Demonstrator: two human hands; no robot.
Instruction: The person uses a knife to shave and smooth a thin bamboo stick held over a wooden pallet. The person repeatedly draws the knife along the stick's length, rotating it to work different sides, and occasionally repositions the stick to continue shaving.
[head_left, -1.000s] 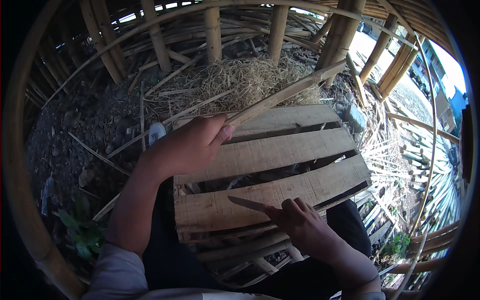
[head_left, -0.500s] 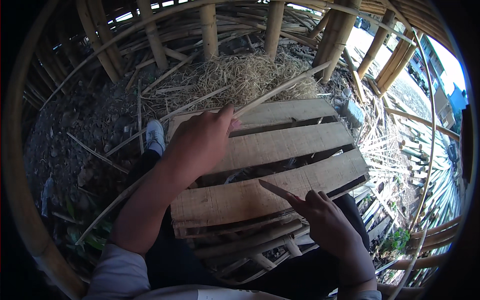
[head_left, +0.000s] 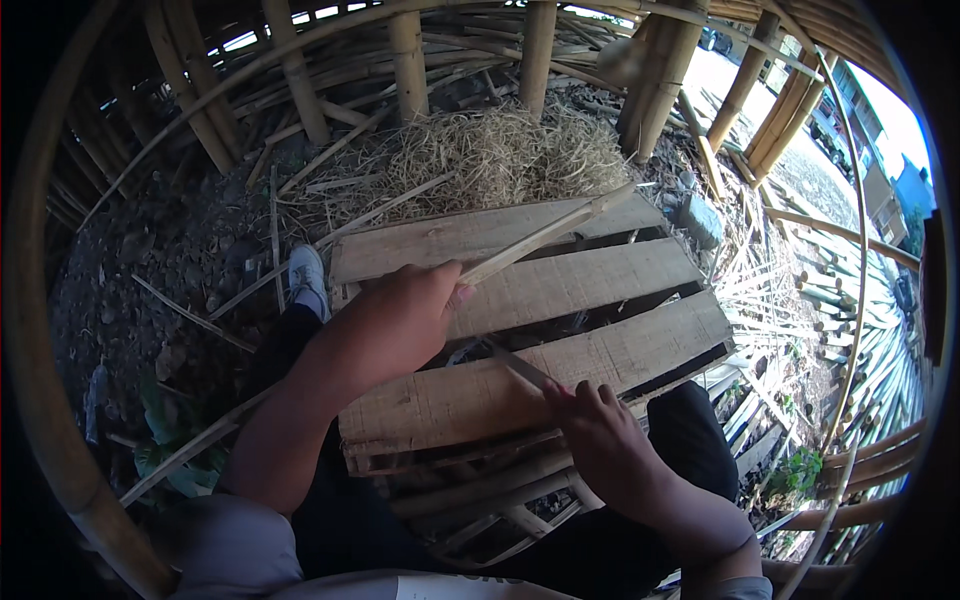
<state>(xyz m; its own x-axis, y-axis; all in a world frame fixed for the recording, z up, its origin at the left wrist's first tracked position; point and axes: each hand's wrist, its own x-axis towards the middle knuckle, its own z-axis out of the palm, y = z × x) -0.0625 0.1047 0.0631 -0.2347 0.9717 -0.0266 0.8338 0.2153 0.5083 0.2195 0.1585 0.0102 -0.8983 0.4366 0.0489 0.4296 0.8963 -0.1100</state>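
My left hand (head_left: pixel 415 308) is closed around a long pale bamboo strip (head_left: pixel 548 236). The strip slants from the lower left, passing behind my forearm, to its far end over the back of a slatted wooden bench (head_left: pixel 630 338). A knife (head_left: pixel 518 366) is gripped in my right hand (head_left: pixel 605 432) above the front slat. Its blade points up and left, toward my left hand, and its tip is a short way below the strip, apart from it. My right fingers hide most of the handle.
Behind the bench lies a heap of dry shavings (head_left: pixel 490 155). Bamboo posts (head_left: pixel 409 70) stand beyond it. Cut bamboo poles (head_left: pixel 870 350) are piled on the right, and a grey block (head_left: pixel 702 220) sits by the bench's far right corner. My shoe (head_left: pixel 307 270) rests at the left.
My left hand has come lower and nearer, and the strip's far end has dropped toward the bench. The knife in my right hand has moved left and up, closer to my left hand.
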